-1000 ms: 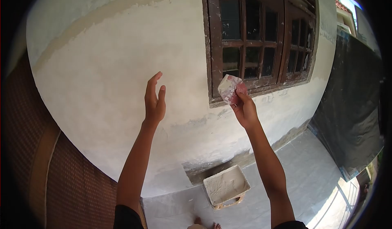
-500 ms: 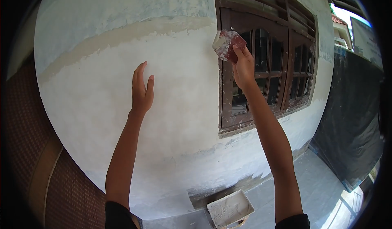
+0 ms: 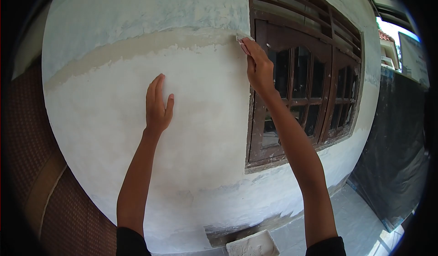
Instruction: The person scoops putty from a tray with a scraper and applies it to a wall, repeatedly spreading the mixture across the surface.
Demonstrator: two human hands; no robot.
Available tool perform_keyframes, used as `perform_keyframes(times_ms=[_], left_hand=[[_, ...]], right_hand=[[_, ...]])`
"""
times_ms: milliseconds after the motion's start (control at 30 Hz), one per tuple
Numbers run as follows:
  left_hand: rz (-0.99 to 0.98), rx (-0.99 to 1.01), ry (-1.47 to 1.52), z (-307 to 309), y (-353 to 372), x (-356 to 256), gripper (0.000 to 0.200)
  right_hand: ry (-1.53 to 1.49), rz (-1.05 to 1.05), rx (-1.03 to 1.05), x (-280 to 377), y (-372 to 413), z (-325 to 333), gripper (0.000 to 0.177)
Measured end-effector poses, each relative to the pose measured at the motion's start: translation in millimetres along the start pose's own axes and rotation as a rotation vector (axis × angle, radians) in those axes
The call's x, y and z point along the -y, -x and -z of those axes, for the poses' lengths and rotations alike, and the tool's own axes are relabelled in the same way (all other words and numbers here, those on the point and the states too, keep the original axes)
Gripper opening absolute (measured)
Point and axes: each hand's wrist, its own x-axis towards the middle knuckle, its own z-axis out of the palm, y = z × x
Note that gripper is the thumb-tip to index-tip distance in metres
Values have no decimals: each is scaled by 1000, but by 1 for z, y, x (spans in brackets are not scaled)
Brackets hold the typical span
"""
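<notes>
My right hand (image 3: 261, 68) grips a scraper (image 3: 244, 45), seen nearly edge-on, at the wall beside the upper left corner of the window frame. The scraper's edge meets a beige band of filler (image 3: 150, 42) that curves across the wall. My left hand (image 3: 158, 105) is raised in front of the pale plastered wall (image 3: 200, 119), fingers stretched up and thumb apart, holding nothing. Whether it touches the wall I cannot tell.
A brown wooden window (image 3: 303, 78) with glass panes fills the wall at the right. Below, a tray of white paste (image 3: 253, 246) rests on the grey floor (image 3: 315, 224). A dark sheet (image 3: 392, 142) hangs at the right, woven panels (image 3: 77, 210) stand at the left.
The scraper has turned from showing its broad face to edge-on and moved to the wall at the window frame's edge. The view has tilted up slightly, so the tray sits lower.
</notes>
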Motion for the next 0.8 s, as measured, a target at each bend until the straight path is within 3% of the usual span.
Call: perform_keyframes(times_ms=[67,400,800], left_hand=[[-44,-26,-54,-3,0,1,55],[-73,-40,-148,-6,0,1,55],[-75,-33,-191,-10,2,2,56]], right_hand=[[62,98,10,-5,1,-6,49],[143,131,25,-21,15,-22,50],[286,72,316,-22,11,-15,56]])
